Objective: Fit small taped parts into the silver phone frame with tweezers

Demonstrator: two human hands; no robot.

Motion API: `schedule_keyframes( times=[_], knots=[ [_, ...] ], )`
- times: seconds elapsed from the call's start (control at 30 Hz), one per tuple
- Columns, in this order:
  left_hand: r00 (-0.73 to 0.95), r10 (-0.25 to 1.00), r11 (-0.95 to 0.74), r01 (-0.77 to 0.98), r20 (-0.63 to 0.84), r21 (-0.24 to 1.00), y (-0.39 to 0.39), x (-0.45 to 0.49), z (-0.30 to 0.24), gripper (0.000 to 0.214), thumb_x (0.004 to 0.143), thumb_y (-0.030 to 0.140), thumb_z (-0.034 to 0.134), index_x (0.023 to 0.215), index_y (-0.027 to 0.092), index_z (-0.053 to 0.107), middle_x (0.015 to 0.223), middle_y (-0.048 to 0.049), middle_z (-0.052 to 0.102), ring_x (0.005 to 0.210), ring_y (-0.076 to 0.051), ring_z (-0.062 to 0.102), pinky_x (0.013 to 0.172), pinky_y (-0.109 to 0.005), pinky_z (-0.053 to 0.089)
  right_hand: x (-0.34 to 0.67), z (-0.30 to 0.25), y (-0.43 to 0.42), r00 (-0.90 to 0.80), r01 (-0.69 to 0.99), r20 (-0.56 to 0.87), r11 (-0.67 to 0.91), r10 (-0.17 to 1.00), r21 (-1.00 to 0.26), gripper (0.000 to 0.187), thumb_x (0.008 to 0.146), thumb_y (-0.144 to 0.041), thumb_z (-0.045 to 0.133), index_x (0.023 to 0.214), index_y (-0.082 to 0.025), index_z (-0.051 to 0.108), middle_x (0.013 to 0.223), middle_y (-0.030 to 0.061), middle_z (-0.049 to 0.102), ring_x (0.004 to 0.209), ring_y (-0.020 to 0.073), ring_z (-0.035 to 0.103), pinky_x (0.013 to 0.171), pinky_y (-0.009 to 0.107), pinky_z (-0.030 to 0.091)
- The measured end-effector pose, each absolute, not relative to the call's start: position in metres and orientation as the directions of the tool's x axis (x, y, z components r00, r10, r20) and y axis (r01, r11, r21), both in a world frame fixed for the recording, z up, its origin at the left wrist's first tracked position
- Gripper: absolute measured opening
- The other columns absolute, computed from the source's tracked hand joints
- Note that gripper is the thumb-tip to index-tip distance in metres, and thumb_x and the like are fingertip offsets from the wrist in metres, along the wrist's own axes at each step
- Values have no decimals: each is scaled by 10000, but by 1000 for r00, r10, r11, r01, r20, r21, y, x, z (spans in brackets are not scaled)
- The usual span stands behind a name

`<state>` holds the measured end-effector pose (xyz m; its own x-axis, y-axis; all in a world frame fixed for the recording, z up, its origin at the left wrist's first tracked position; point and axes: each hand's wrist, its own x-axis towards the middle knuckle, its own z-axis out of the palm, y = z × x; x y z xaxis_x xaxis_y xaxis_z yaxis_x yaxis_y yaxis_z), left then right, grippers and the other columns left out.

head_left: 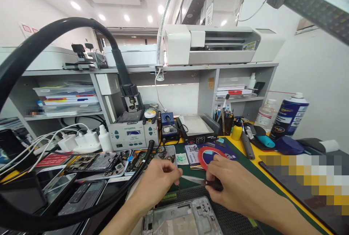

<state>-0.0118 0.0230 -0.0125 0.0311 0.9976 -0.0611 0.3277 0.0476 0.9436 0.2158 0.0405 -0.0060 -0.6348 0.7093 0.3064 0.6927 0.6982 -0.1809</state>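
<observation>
My right hand (222,180) is closed around the dark handle of a bladed tool (194,180). Its pale, narrow blade points left; whether it is scissors or a knife I cannot tell. Facing the blade tip, my left hand (166,176) has thumb and fingers pinched together, and what they hold is too small to make out. Just behind the right hand lies a roll of red tape (201,158), partly covered by the fingers. Below both hands rests a silver device housing (182,218) on a dark textured mat (231,215).
A black hose (89,206) arches across the left side over several phones (79,198). Behind stand a hot-air station (133,135), a soldering unit (169,127) and a hot plate (195,126). To the right are a yellow bottle (236,130) and a spray can (290,115).
</observation>
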Motion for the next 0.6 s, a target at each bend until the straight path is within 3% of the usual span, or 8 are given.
schedule_keyframes(
  times=[0.23, 0.4, 0.6],
  knots=[
    [-4, 994, 110, 194, -111, 975, 27, -18, -14, 312, 732, 409, 693, 544, 172, 616, 454, 64, 417, 431, -88, 246, 437, -272, 130, 215, -7, 42, -632, 700, 299, 693, 715, -175, 126, 757, -92, 586, 716, -199, 534, 742, -7, 611, 750, 180, 515, 638, 279, 335],
    [46, 977, 202, 73, -206, 977, 28, -20, -13, 340, 752, 445, 703, 591, 167, 591, 428, 114, 274, 416, -63, 147, 409, -248, 53, 217, -5, 41, -624, 709, 294, 683, 724, -177, 115, 758, -101, 583, 718, -201, 540, 742, -4, 618, 738, 179, 525, 630, 277, 340],
    [63, 973, 225, -46, -222, 973, 28, -17, -11, 300, 796, 414, 672, 726, 129, 607, 632, 15, 544, 418, -30, 245, 363, -195, 56, 221, -6, 43, -603, 729, 290, 661, 743, -176, 103, 751, -113, 595, 714, -200, 553, 739, 11, 625, 710, 185, 540, 610, 276, 344]
  ],
)
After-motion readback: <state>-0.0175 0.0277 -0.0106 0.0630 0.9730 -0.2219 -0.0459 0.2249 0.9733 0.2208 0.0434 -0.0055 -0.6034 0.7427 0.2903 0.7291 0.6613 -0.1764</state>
